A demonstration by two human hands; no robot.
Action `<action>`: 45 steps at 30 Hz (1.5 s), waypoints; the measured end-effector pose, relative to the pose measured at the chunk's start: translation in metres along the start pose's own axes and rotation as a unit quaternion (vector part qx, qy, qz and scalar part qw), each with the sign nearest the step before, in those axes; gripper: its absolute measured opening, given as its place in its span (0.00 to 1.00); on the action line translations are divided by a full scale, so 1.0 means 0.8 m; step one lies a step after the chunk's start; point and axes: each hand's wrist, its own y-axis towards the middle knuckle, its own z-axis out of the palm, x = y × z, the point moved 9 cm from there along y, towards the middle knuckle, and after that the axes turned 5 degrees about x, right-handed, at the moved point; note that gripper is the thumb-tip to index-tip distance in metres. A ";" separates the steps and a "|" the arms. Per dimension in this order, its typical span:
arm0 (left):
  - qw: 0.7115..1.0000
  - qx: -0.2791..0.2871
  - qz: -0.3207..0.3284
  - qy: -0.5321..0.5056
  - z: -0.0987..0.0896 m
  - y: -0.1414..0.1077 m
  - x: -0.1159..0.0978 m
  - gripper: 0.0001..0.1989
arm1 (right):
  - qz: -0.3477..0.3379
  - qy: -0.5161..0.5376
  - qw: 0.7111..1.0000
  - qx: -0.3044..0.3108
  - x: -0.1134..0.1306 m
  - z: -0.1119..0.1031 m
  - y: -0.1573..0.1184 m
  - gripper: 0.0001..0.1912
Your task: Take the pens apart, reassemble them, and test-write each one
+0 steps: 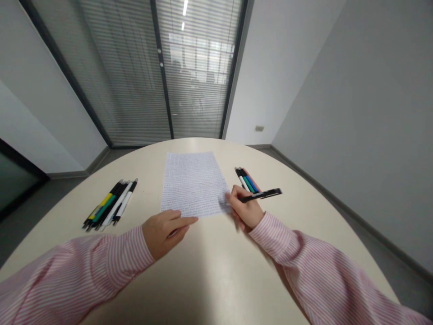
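A sheet of paper covered in lines of handwriting lies in front of me. My left hand rests at its lower left edge, fingers stretched out, the index finger along the bottom edge. In my right hand is a black pen, gripped between thumb and fingers at the paper's lower right corner. The pen's capped-looking rear end points right, and its tip is hidden by the fingers. Both arms wear pink striped sleeves.
Several pens in black, white, green and yellow lie in a bunch on the left of the round cream table. A smaller group of coloured pens lies just beyond my right hand. Behind the table stands a glass partition with blinds.
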 end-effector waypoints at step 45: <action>1.000 0.004 -0.004 -0.018 -0.001 -0.006 0.003 0.15 | -0.065 0.379 0.912 -0.140 0.036 -0.119 0.000 0.18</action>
